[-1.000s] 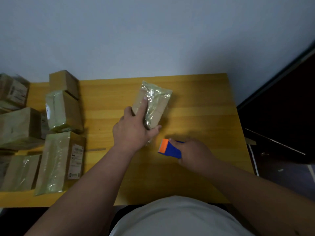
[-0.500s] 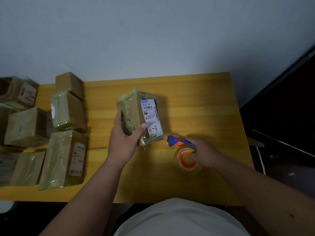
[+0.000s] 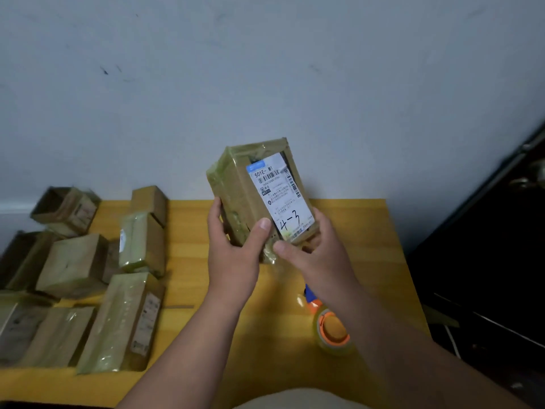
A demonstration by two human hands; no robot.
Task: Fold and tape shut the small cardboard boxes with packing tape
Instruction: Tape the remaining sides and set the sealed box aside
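Both hands' grip curled tight round taped box (image 3: 250, 196): left hand (image 3: 233, 255), right hand (image 3: 318, 255); contents hidden.

Dim, even indoor light, cool cast on the wall (image 3: 265, 69). Soft shadows beside the boxes along the table's (image 3: 368, 261) left edge. Boxes at far left (image 3: 65, 211) smeared by motion blur. Wide-angle bending at frame edges. Right side nearly black.

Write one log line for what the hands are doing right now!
left hand: grips taped brown cardboard box | right hand: grips same box | orange-blue tape dispenser: on yellow wooden table
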